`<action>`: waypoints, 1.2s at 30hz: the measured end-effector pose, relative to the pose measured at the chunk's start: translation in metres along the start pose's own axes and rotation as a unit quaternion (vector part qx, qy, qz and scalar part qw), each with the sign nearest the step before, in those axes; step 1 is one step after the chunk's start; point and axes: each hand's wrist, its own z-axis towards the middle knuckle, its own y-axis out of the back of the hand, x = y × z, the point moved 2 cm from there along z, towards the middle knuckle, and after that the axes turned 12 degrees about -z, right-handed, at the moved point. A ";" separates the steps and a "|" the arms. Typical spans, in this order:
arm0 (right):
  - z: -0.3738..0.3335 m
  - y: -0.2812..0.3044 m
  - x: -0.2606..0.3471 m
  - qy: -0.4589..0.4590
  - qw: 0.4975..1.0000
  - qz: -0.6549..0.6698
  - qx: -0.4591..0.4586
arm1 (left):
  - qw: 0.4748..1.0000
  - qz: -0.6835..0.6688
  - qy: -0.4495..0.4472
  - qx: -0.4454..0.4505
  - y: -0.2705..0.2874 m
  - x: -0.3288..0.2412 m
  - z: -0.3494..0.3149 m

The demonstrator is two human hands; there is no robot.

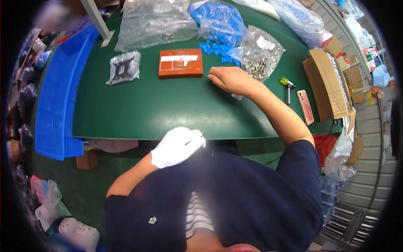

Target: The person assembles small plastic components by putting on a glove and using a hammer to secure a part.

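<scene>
While the bare right hand (pixel 233 80) rests flat on the green desk (pixel 159 109), its fingers (pixel 215 72) press together beside the small blue plastic pieces (pixel 214 48) and the clear bag of shiny metal parts (pixel 258 54). I cannot tell if they pinch one. The flat orange rectangular block (pixel 180 63) lies just left, long side running left to right. Picking one tiny piece slowly seems best. The white-gloved left hand (pixel 178 146) curls shut near the desk's edge, maybe holding something thin.

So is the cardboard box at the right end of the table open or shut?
Open: the cardboard box has its flaps folded outward, and a clear bag of small parts shows along its inner edge.
</scene>
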 end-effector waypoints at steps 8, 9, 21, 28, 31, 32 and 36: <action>-0.081 0.044 0.068 0.133 0.906 0.355 0.189 | 0.998 -0.045 0.053 0.010 0.001 -0.002 0.002; -0.084 0.046 0.070 0.133 0.905 0.356 0.190 | 0.999 -0.021 0.041 0.013 -0.001 0.000 0.002; -0.088 0.037 0.075 0.125 0.923 0.316 0.179 | 0.998 -0.041 -0.032 -0.016 -0.007 0.004 0.002; -0.089 0.036 0.079 0.137 0.925 0.300 0.189 | 0.997 -0.037 -0.061 -0.023 -0.006 0.002 0.003; -0.092 0.035 0.082 0.133 0.932 0.288 0.175 | 0.998 -0.027 -0.047 -0.018 -0.005 0.002 0.003; -0.093 0.034 0.081 0.127 0.935 0.285 0.171 | 0.998 -0.027 -0.045 -0.019 -0.004 0.001 0.004; -0.095 0.034 0.077 0.104 0.937 0.297 0.153 | 0.997 -0.043 -0.060 -0.027 -0.006 0.001 0.003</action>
